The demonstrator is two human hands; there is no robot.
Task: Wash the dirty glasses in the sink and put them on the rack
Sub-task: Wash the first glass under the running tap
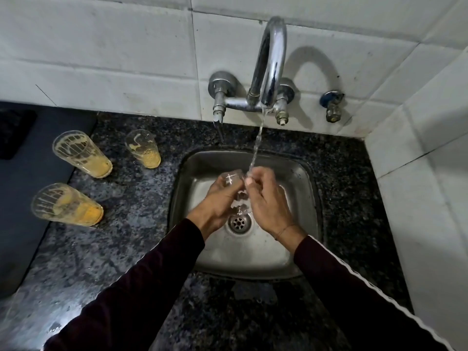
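Over the steel sink (298,252), my left hand (215,206) grips a clear glass (231,179) from the left. My right hand (268,201) holds the same glass from the right, fingers curled at its rim. A stream of water (257,145) falls from the chrome tap (271,62) onto the glass and my right fingers. Three dirty glasses with orange residue stand on the granite counter to the left: one at the back left (81,154), one nearer the sink (144,149), one closer to me (67,205).
A dark mat or tray (33,188) lies at the far left edge of the counter (131,239). White tiled walls close off the back and right. A second small tap (333,106) sticks out of the wall at right. The sink drain (239,222) sits under my hands.
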